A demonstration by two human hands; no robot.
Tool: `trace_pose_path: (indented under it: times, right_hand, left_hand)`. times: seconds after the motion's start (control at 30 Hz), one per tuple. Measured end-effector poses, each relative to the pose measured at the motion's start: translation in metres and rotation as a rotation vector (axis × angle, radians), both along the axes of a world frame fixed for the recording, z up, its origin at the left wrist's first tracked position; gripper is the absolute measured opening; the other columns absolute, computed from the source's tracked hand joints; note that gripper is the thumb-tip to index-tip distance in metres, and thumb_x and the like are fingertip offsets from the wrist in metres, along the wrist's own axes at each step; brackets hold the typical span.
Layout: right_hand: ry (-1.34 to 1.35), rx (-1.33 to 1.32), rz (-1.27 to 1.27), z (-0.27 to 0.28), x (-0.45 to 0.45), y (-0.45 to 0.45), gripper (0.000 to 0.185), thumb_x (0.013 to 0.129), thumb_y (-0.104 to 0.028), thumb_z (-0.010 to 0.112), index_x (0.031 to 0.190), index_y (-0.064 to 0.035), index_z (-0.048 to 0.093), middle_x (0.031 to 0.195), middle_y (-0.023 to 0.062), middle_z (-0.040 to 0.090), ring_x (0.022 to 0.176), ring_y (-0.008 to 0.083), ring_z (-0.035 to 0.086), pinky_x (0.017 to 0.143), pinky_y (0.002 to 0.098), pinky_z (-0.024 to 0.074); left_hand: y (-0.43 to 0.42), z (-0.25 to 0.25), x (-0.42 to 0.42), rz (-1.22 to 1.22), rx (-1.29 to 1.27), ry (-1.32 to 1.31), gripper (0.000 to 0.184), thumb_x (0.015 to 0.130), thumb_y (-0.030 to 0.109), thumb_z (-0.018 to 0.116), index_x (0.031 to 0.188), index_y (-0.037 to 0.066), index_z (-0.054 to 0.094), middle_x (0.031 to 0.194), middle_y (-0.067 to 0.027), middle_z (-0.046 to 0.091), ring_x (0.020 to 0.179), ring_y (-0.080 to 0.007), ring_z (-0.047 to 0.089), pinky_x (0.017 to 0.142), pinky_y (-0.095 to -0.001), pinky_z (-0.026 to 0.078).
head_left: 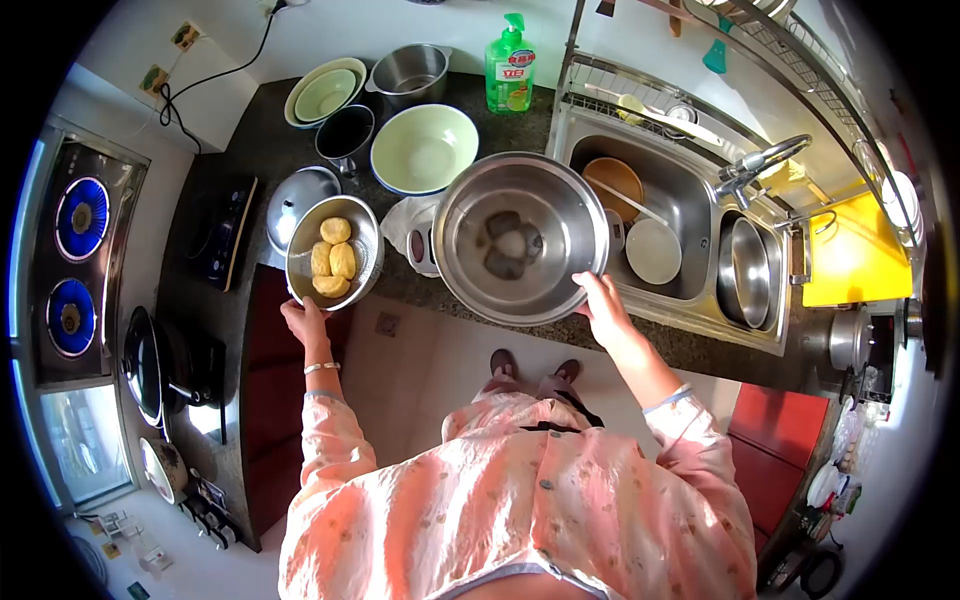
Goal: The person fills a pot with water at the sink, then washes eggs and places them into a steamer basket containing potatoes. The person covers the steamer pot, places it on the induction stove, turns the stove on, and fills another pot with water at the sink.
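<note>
In the head view, the large steel bowl [462, 245] sits at the middle, over the front edge of the counter [405, 290]; whether it rests there or is lifted, I cannot tell. The right hand [603, 307] grips its near right rim, thumb uppermost and the other fingers partly hidden. Dark patches show in its bottom, their nature unclear. Just left of the large steel bowl, the left hand [307, 320] holds the small steel bowl [371, 245] by its near rim, fingers closed on the edge, with four yellow lumps [342, 260] inside. Between the two bowls lies a white cloth [398, 222]. Behind the large steel bowl stand a pale green basin [425, 148] and a green pump bottle [510, 78]; farther left of it are a dark mug [344, 138] and a domed lid [298, 200], the lid just behind the small steel bowl. To its right is the sink [703, 265], which holds a white plate [655, 252] and a brown bowl [613, 187].
</note>
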State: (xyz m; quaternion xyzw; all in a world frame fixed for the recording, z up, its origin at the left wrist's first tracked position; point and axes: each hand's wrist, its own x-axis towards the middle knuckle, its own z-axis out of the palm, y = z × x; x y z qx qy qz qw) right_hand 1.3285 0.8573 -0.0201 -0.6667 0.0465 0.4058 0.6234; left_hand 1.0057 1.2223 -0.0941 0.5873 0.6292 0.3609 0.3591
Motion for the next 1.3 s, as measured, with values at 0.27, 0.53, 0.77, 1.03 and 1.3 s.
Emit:
trace_pose_path:
  times: [0.27,0.53,0.77,1.03,1.3]
  right_hand:
    - [0.007,0.07,-0.204,0.055,0.007,-0.141,0.029,0.085,-0.017,0.053,0.11,-0.0038,0.053,0.093,0.0067,0.061,0.084,0.0173,0.064,0.073,0.0353,0.0553]
    - [-0.006,-0.07,-0.493,0.03,0.044,-0.261,0.044,0.08,-0.017,0.053,0.12,0.0014,0.046,0.11,0.0152,0.056,0.096,0.0281,0.062,0.075,0.0463,0.0569]
    - [-0.096,-0.066,-0.461,0.016,0.104,-0.3,0.049,0.08,-0.019,0.054,0.122,0.0025,0.042,0.114,0.0146,0.046,0.103,0.0287,0.055,0.076,0.0505,0.0574]
    - [-0.057,-0.105,-0.12,0.009,0.161,-0.259,0.057,0.081,-0.025,0.057,0.13,-0.0053,0.037,0.113,0.0124,0.049,0.104,0.0246,0.053,0.074,0.048,0.0558]
    - [-0.231,-0.14,0.339,0.026,0.223,-0.274,0.077,0.087,-0.062,0.045,0.13,0.0017,0.043,0.13,0.018,0.049,0.118,0.024,0.049,0.083,0.0384,0.0494]
  left_hand:
    - [-0.012,-0.008,0.041,0.022,0.006,-0.161,0.028,0.084,0.008,0.054,0.102,-0.005,0.038,0.103,-0.0196,0.048,0.08,-0.0239,0.06,0.053,-0.0347,0.061]
    - [-0.03,0.014,0.058,0.123,-0.209,-0.26,0.046,0.094,0.042,0.047,0.104,-0.003,0.043,0.089,-0.013,0.053,0.061,-0.0162,0.054,0.048,-0.0263,0.052]
    - [-0.181,0.028,0.144,-0.436,-0.573,-0.317,0.043,0.094,0.045,0.047,0.099,0.002,0.054,0.067,-0.0057,0.057,0.059,-0.0166,0.06,0.05,-0.0305,0.049]
    - [-0.388,0.104,0.333,-1.06,-1.019,-0.374,0.071,0.087,0.041,0.063,0.135,0.001,0.029,0.126,-0.0169,0.049,0.097,-0.0251,0.062,0.075,-0.0353,0.056]
    - [-0.392,0.078,0.378,-0.802,-0.864,-0.631,0.019,0.08,0.001,0.054,0.099,0.0,0.051,0.091,-0.011,0.063,0.075,-0.0215,0.065,0.067,-0.0336,0.058]
